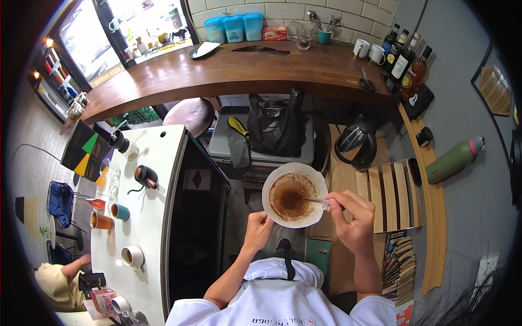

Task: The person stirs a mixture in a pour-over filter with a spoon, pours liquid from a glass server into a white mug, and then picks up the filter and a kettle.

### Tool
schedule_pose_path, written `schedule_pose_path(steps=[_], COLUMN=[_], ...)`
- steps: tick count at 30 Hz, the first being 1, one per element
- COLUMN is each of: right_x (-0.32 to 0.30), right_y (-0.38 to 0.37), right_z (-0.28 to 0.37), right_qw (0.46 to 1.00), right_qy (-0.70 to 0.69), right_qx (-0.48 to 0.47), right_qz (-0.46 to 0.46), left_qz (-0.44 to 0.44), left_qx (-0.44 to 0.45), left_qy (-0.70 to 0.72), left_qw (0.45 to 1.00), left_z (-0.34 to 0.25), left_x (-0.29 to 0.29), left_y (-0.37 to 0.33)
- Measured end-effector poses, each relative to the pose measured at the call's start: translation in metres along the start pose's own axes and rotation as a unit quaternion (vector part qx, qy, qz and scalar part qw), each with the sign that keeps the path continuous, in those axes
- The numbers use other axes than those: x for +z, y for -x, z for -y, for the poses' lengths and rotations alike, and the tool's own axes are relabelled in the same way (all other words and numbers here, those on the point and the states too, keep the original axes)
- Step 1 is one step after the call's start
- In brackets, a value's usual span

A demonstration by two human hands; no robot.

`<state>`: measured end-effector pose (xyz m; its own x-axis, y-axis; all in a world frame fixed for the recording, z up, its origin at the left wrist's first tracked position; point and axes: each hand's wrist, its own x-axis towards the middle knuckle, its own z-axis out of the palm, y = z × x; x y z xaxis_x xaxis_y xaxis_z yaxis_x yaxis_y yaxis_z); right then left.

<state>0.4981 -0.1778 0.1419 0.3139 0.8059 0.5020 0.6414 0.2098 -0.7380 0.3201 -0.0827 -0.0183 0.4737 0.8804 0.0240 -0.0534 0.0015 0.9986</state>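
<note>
In the head view, a round, pale paper filter (267, 187) is in the middle of the scene, in front of the person's body. Inside it, wet brown coffee grounds (291, 203) line the wall around a darker pool. The left hand (258, 230) grasps the filter at its near left edge, thumb at the rim; the exact hold underneath is hidden. The right hand (352, 217), at the near right, pinches the handle of a metal spoon (315, 200), whose far end dips into the brown liquid.

On the left stands a white bench (159, 233). From far to near it carries a grinder (125, 144), a black gooseneck kettle (145, 176), a teal cup (120, 212), an orange-brown cup (101, 221) and a white cup (132, 257) with dark contents. Another person's sleeve (57, 282) shows beyond its left edge.

Across the far side runs a curved wooden bench (217, 73), with blue containers (234, 28) near its left part and dark bottles (401, 61) at its right end. Below it, a black plastic bag (276, 126) lies on a grey box (227, 151). An electric kettle (356, 141) stands to the right, beyond a slatted wooden rack (392, 195).
</note>
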Motion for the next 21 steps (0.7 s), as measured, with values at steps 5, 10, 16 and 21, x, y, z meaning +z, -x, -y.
schedule_pose_path(steps=[5, 10, 16, 21], right_x=[0.002, 0.002, -0.002, -0.006], right_y=[-0.004, -0.004, -0.002, -0.001], right_z=[0.000, -0.006, -0.009, -0.011], right_qw=[1.000, 1.000, 1.000, 0.999], right_qy=[0.004, -0.015, -0.014, -0.018], right_qx=[0.001, -0.016, -0.018, -0.006], right_qz=[-0.001, -0.007, 0.011, -0.028], left_qz=[-0.008, -0.013, -0.016, -0.017], left_qx=[-0.005, -0.010, -0.015, -0.011], left_qy=[-0.010, 0.000, -0.004, 0.013], left_qw=[1.000, 1.000, 1.000, 1.000], left_z=[-0.002, -0.004, -0.004, -0.003], left_x=[0.001, 0.004, 0.010, 0.018], left_y=[0.003, 0.006, 0.008, 0.009])
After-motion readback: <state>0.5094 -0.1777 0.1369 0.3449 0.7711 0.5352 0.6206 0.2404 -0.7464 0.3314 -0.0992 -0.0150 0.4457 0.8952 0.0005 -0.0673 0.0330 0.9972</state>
